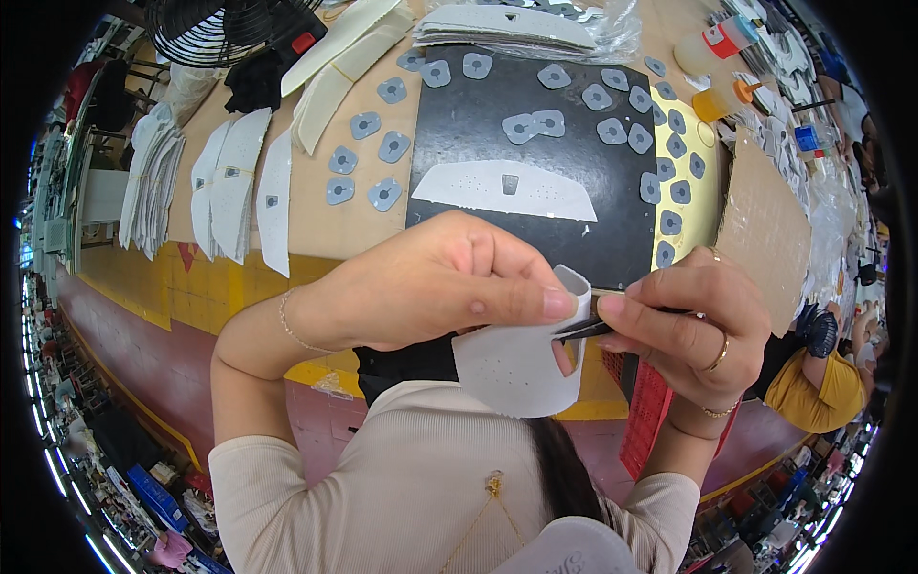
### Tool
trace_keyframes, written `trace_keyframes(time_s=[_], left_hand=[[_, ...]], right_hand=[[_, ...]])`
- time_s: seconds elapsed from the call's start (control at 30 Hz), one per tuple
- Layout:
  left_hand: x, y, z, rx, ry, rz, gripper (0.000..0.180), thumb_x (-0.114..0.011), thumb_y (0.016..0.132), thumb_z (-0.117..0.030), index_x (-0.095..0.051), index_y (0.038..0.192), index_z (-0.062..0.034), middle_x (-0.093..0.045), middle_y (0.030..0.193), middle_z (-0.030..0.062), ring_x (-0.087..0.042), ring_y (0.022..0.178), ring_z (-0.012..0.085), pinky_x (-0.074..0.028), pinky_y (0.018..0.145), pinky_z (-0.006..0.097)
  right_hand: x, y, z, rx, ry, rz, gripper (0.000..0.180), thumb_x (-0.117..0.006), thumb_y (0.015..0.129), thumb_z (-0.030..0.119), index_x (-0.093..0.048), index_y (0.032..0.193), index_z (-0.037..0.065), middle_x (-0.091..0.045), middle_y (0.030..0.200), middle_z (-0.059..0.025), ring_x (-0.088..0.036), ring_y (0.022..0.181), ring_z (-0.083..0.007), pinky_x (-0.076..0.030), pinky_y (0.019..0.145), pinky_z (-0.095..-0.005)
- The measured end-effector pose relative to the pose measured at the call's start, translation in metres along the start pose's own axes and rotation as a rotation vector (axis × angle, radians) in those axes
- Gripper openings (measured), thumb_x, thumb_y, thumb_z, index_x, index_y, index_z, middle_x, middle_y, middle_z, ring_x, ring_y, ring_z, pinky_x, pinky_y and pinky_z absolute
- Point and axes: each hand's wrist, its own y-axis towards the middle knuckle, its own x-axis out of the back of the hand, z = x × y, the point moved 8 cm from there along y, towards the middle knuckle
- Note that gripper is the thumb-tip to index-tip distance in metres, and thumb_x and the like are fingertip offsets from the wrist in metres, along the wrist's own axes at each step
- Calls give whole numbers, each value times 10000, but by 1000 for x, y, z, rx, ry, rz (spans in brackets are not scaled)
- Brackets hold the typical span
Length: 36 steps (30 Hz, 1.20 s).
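Several loose white panels [234,206] lie at the table's [325,220] left. Next I see the left hand [459,282], thumb and fingers pinching a curled white panel [502,373] between torso [430,469] and table edge; then a dark pointed tool [585,329], tip at the panel, contact unclear, gripped in the right hand's [688,330] closed fingers. Brown cardboard sheet [763,230] beyond.

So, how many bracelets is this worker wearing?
2 in view: a thin chain bracelet on the left wrist, and a gold bracelet on the right wrist.
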Motion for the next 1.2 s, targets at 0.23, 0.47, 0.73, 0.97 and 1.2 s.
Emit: trace_keyframes(time_s=[0.23, 0.47, 0.73, 0.97, 1.2], left_hand=[[-2, 2, -2, 0, 64, 28, 285, -624, 974, -243, -692, 1036, 27, -733, 932, 68, -676, 837, 99, -539, 769, 249], [-1, 2, -2, 18, 66, 11, 278, -630, 971, -244, -698, 1027, 20, -732, 926, 67, -679, 821, 100, -540, 747, 242], [0, 6, 10, 61, 95, 14, 289, -650, 960, -276, -703, 1016, 3, -721, 888, 46, -652, 752, 85, -526, 696, 227], [-5, 12, 40, 209, 80, 77, 308, -635, 972, -309, -704, 1031, -15, -696, 858, 24, -622, 728, 68, -502, 675, 220], [0, 17, 48, 149, 22, 52, 319, -702, 926, -282, -695, 1052, 12, -715, 912, 35, -642, 773, 71, -504, 692, 233]], right_hand=[[-1, -2, -2, 18, 29, 27, 264, -819, 590, 144, -773, 846, 99, -651, 734, 6, -587, 589, -124, -409, 478, -266], [1, -3, 0, -3, -1, 23, 269, -821, 599, 136, -772, 860, 95, -660, 757, 5, -591, 596, -128, -418, 489, -270], [-3, -11, 0, 47, 19, 35, 243, -826, 594, 153, -768, 826, 109, -661, 761, 22, -587, 596, -112, -382, 503, -269], [-20, -40, -23, -74, 280, 56, 211, -862, 610, 214, -767, 791, 159, -654, 762, 65, -568, 613, -77, -329, 612, -276], [-22, -44, -23, -74, 182, 38, 228, -854, 609, 226, -775, 812, 157, -656, 760, 63, -572, 615, -84, -331, 592, -267]])
